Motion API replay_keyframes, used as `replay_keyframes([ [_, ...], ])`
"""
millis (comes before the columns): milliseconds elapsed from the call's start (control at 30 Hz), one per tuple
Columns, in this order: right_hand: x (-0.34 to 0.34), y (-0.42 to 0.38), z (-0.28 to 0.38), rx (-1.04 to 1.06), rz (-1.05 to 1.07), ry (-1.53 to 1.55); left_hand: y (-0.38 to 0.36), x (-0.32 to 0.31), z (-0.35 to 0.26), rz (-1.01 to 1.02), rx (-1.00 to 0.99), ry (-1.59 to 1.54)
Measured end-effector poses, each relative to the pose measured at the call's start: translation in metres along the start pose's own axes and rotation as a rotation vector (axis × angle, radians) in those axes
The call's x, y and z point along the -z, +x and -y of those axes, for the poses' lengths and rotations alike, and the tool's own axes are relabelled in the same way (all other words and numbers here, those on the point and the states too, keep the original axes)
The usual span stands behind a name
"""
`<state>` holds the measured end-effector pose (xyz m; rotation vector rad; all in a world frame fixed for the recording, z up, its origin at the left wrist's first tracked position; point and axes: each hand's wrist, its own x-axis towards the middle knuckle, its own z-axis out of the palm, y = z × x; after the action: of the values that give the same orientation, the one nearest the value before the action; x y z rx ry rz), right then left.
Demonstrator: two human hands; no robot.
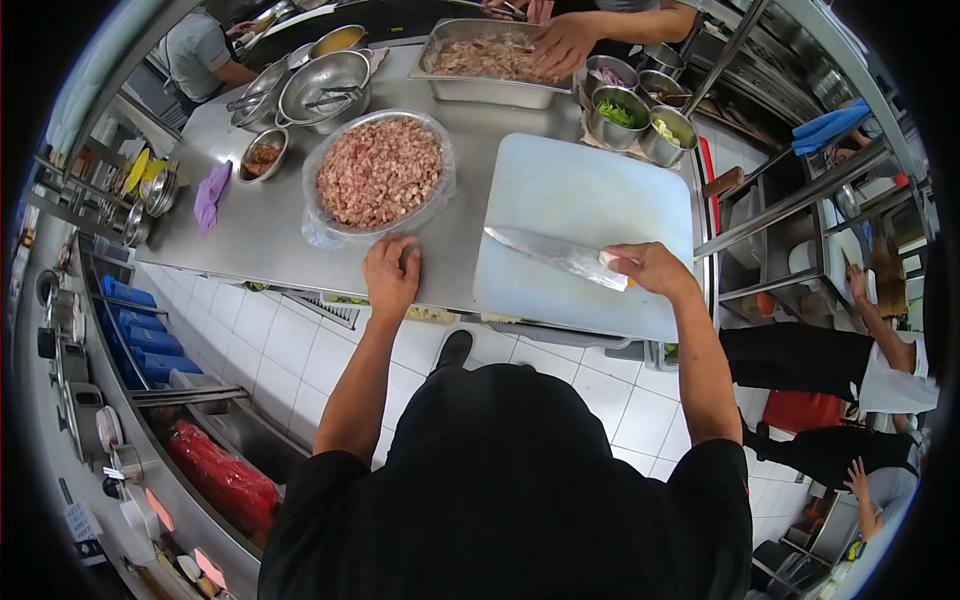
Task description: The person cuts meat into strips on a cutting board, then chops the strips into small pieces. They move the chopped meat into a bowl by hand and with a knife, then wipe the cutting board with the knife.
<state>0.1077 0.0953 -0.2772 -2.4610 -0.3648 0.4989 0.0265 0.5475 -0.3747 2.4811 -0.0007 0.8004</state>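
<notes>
Looking down from the head cam: right hand (652,268) is wrapped round the handle of a big knife (555,254), fingers closed on it, blade lying flat w/ its tip pointing left across the white cutting board (590,190). Board is bare, nothing on it but the blade. Left hand (391,274) rests palm down on the steel counter (240,230), fingers loosely together, holding nothing, just below the plastic-lined bowl of chopped meat (379,172) and just left of the board.

Risks, as I judge them:
- Blade tip points toward the left hand; if that hand slides right onto the board w/o a look, it could meet the edge.
- Board's near edge sits at the counter's lip; a hard push down could tip or shift it, esp. if the steel underneath is wet (can't tell).
- Meat bowl is wrapped in loose film; a snag by the left hand could drag it.
- Co-worker's hand (563,42) is in the steel tray (487,62) across the counter, well apart from the knife, but it's a shared, crowded surface w/ small bowls at top right.
</notes>
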Motion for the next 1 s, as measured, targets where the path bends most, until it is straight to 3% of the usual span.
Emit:
replay_keyframes([
  [67,0.009,-0.003,-0.018,0.025,0.000,0.025,-0.004,-0.003,0.001,0.005,0.004,0.029],
  [100,0.028,-0.012,0.002,-0.255,-0.013,0.133,-0.003,-0.002,-0.004,0.017,0.008,0.059],
  [167,0.033,-0.001,-0.040,-0.326,-0.226,0.155,-0.002,0.001,-0.012,0.036,0.014,0.121],
  [267,0.004,0.011,-0.055,-0.271,-0.416,0.169,-0.001,-0.002,-0.010,0.047,0.027,0.157],
  [367,-0.024,-0.013,-0.032,0.050,-0.148,0.040,-0.002,-0.003,-0.009,0.044,0.016,0.164],
  [467,-0.018,-0.024,-0.038,0.059,-0.025,-0.006,-0.003,-0.004,-0.009,0.050,0.038,0.160],
  [500,-0.009,-0.021,-0.051,0.132,-0.144,0.050,-0.003,-0.004,-0.010,0.054,0.044,0.167],
  [567,0.010,-0.011,-0.062,-0.243,-0.321,0.129,-0.002,-0.004,-0.012,0.061,0.057,0.182],
  [667,0.001,-0.004,-0.048,-0.422,-0.397,0.091,-0.001,-0.004,-0.013,0.069,0.065,0.191],
  [767,-0.030,-0.030,-0.026,0.065,-0.170,-0.154,-0.002,-0.005,-0.010,0.060,0.051,0.185],
  [867,-0.018,-0.031,-0.051,0.103,-0.124,-0.028,-0.003,-0.005,-0.012,0.048,0.051,0.186],
  [933,0.009,-0.028,-0.046,-0.249,-0.286,0.051,-0.002,-0.003,-0.014,0.054,0.057,0.186],
  [1000,0.009,-0.022,-0.059,-0.317,-0.413,0.035,-0.003,-0.004,-0.014,0.051,0.047,0.183],
])
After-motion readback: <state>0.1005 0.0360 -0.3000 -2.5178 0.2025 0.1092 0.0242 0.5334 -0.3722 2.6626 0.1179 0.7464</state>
